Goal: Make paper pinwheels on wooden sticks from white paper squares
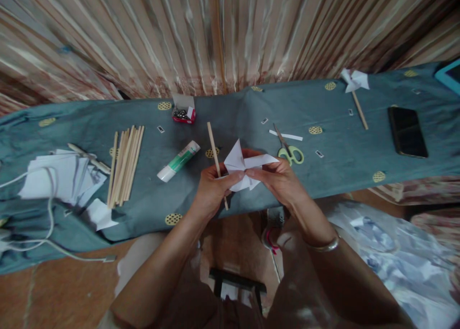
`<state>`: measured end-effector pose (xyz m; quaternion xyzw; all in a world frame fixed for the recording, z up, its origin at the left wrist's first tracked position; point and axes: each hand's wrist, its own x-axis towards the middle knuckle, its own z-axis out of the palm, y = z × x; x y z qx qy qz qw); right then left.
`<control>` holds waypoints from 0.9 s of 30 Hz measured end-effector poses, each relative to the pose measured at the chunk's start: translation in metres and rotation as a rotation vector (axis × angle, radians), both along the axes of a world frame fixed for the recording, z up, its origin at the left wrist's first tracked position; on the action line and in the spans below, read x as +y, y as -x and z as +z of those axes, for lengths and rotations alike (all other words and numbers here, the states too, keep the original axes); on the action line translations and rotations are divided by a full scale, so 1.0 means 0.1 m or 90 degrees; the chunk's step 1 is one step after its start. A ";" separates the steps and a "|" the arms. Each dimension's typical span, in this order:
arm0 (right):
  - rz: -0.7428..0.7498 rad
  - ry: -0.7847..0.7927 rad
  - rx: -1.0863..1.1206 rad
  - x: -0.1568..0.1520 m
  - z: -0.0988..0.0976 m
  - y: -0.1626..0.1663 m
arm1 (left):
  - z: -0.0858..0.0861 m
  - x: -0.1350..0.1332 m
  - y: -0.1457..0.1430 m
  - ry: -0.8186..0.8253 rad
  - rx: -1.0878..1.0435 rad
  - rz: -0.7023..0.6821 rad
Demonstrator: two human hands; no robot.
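Note:
Between both hands, above the table's front edge, is a white folded paper pinwheel (235, 157). My left hand (214, 187) pinches its left side near the centre, the thumb on top. My right hand (279, 178) grips the right side, with its thumb pressed near the middle. A thin wooden stick (212, 144) runs beside and partly behind my left hand; whether the fingers hold it, I cannot tell. Green-handled scissors (287, 149) lie just beyond my right hand, next to a white paper strip (293, 136). Left of my left hand lies a glue tube (178, 161).
Several wooden sticks (125, 166) lie at left beside stacked white paper (53, 175) and a white cable (50, 214). A small red box (189, 119) holds shiny metal pieces. A pinwheel on a stick (355, 81) and a black phone (408, 131) lie at right.

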<state>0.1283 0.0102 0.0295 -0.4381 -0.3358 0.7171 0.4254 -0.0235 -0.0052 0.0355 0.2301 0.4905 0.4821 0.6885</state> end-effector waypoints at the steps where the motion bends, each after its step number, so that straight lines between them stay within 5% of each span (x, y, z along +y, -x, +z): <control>1: -0.002 -0.007 -0.005 -0.01 0.00 0.00 | -0.01 0.00 0.00 -0.007 0.007 -0.003; 18: -0.044 -0.125 -0.130 -0.17 0.05 0.02 | -0.02 -0.08 0.04 -0.110 0.150 -0.023; 27: -0.064 -0.194 -0.196 -0.21 0.13 -0.01 | 0.00 -0.08 0.00 -0.128 0.114 -0.037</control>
